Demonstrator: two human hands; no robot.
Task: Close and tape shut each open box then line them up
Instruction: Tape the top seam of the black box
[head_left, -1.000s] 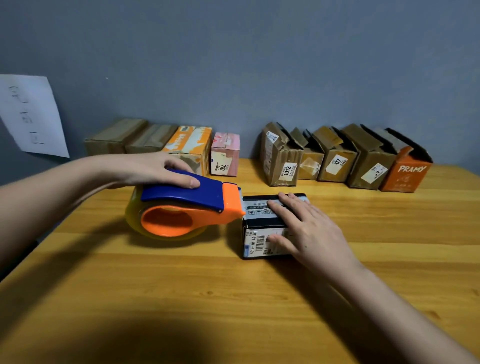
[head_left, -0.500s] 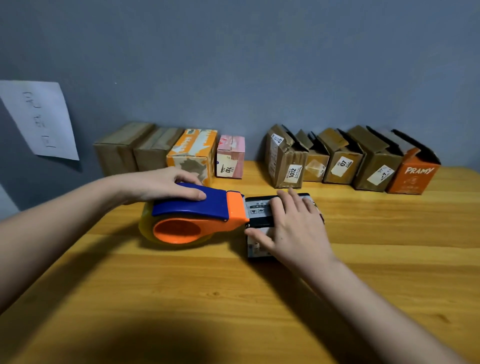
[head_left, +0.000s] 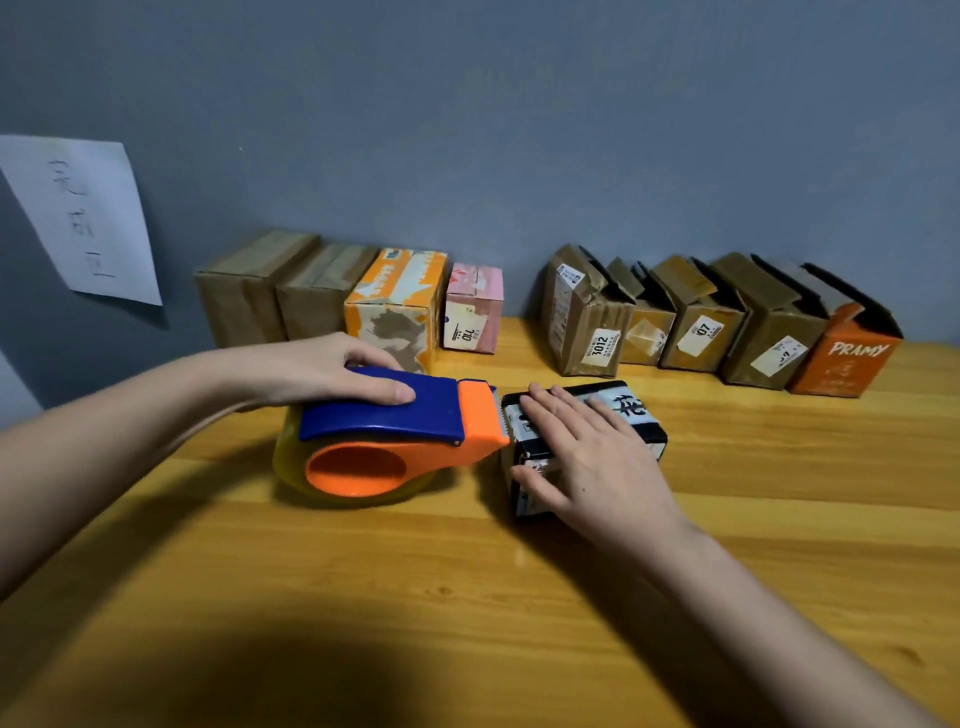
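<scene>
Half the black box (head_left: 636, 423) hides under the flat right hand (head_left: 587, 457); left hand (head_left: 332, 371) grips the tape dispenser (head_left: 384, 441).

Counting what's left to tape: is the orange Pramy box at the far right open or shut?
Open. The orange Pramy box has its top flaps standing up, dark inside showing.

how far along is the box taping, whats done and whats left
Done, apparently: four closed boxes lined up along the wall at left. In hand: the left hand holds the tape dispenser against the small black box, which the right hand presses flat. Left: five boxes at right, flaps still up, the orange one last.
</scene>
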